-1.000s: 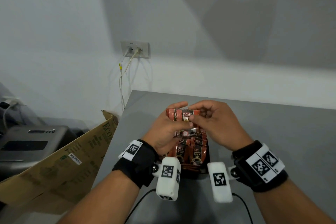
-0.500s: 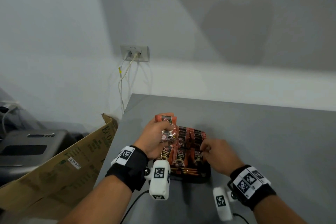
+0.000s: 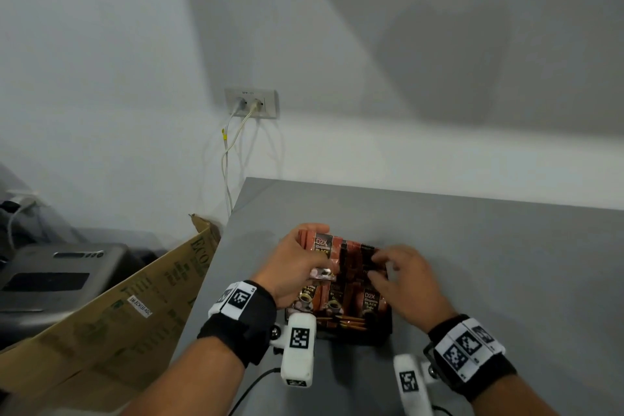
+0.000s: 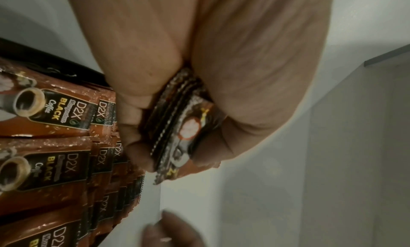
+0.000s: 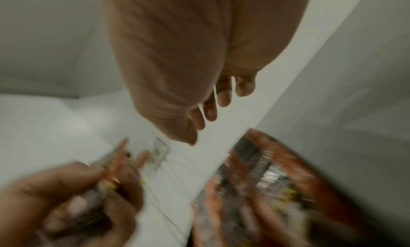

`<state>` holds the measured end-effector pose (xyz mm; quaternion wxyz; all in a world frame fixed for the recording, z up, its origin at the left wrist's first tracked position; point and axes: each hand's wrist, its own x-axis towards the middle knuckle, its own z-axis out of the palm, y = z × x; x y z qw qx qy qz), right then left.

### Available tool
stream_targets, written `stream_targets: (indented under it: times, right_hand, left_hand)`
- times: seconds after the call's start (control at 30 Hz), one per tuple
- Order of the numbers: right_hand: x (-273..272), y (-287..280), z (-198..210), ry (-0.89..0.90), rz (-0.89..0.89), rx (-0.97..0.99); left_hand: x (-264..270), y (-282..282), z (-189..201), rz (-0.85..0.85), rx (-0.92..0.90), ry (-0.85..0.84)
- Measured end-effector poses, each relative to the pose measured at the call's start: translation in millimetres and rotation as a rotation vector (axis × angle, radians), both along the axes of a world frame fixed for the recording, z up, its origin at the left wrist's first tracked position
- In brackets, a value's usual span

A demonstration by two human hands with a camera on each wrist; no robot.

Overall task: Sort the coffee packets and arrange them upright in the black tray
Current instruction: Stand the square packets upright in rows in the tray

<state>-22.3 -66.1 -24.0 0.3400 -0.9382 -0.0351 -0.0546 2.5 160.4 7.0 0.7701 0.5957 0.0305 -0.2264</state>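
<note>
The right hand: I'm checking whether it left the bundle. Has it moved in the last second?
Yes. The right hand has dropped away from the packets held in the left hand and now sits over the black tray's right rows.

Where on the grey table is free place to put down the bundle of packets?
The grey table is bare right of the black tray, and between the tray's far side and the wall. Its near edge is crowded by wrists and cables. The tray is packed with upright coffee packets; the right hand reaches over them, the left hand grips the bundle.
</note>
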Motion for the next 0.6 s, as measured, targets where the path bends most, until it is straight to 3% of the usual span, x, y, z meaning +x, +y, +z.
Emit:
stream_targets:
  times: [0.1, 0.2, 0.4, 0.47, 0.6]
  right_hand:
    - [2.1, 20.5, 48.6, 0.029, 0.067, 0.272]
    - [8.9, 35.0, 69.2, 0.04, 0.135, 0.285]
    - [16.9, 42.4, 72.7, 0.065, 0.164, 0.253]
    - [22.9, 34.2, 69.4, 0.077, 0.126, 0.2]
    - [27.8, 32.4, 46.4, 0.221, 0.176, -0.117]
  left_hand:
    - [-0.6, -8.0, 2.4, -0.014, 0.019, -0.066]
    - [0.7, -13.5, 2.6, -0.005, 0.008, -0.106]
    - [1.3, -5.4, 0.0, 0.075, 0.057, -0.094]
    - [4.1, 1.1, 0.5, 0.157, 0.06, -0.049]
    - [8.9, 14.4, -0.9, 0.264, 0.019, 0.033]
